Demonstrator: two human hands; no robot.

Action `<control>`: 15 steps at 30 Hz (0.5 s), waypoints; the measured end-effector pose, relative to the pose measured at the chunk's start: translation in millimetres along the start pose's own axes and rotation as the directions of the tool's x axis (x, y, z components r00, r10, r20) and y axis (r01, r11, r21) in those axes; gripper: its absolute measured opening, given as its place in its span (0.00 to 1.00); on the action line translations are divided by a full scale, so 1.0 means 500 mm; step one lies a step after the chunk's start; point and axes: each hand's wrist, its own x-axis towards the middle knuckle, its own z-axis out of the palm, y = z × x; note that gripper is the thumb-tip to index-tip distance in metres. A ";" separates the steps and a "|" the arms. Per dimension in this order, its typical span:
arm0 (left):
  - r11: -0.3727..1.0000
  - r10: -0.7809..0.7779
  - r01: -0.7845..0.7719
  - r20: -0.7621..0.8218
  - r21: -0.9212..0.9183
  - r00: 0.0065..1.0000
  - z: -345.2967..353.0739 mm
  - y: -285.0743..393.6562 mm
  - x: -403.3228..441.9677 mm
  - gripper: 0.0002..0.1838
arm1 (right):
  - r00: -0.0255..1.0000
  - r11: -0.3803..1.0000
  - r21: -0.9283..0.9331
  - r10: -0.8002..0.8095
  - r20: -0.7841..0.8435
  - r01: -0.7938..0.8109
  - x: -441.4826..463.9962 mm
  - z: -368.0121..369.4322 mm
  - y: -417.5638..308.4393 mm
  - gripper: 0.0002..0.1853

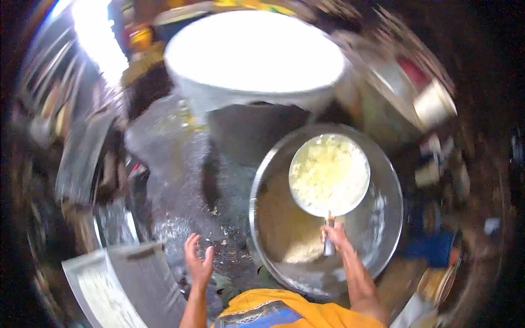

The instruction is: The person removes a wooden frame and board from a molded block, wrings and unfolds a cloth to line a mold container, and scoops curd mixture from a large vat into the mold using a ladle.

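Right hand (336, 236) is gripping the handle (329, 249) of a round pan (328, 212) full of pale yellow crumbly stuff (331, 167), and the pan's showing inside the rim of a big metal basin (389, 229), touching it or not, can't tell. Left hand (200, 263) is hovering well apart, fingers spread and holding nothing, while a huge white-looking tub (191, 90) is standing just past the basin.
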 end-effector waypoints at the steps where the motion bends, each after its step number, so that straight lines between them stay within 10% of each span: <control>1: 0.997 -0.053 0.044 -0.126 -0.071 0.991 -0.061 -0.024 -0.030 0.30 | 0.997 1.000 -0.012 0.015 0.078 -0.014 -0.036 0.058 -0.040 0.05; 9: 0.940 -0.184 0.339 -0.885 -0.032 0.427 -0.548 -0.111 -0.397 0.41 | 0.652 0.904 -0.423 0.285 0.702 0.060 -0.321 0.587 -0.194 0.07; 13: 0.678 -0.062 0.733 -0.990 0.053 0.128 -0.615 -0.122 -0.578 0.37 | 0.351 0.758 -0.623 0.540 0.765 0.192 -0.466 0.817 -0.203 0.07; 15: 0.496 -0.236 0.844 -0.967 -0.206 -0.097 -0.603 -0.198 -0.672 0.37 | 0.229 0.688 -0.671 0.631 0.741 0.277 -0.550 0.932 -0.149 0.09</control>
